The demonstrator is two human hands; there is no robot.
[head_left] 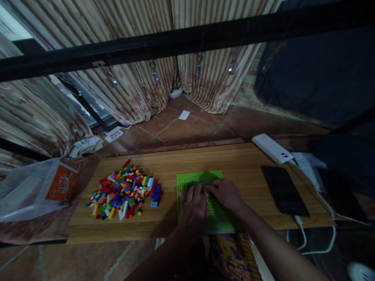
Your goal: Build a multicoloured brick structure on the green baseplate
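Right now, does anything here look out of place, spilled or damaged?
One oddity: a white slip, probably paper, lies loose on the floor beyond the wooden tabletop, as if dropped. The brick heap seems contained; no damage shows.

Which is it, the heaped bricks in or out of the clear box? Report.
Out: the bricks lie heaped on the wooden tabletop, right of the clear box.

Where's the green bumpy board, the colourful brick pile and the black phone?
Green bumpy board (pixel 221 219), head view: bare lower part.
Colourful brick pile (pixel 125 192), head view: its middle.
Black phone (pixel 284 190), head view: its upper face.
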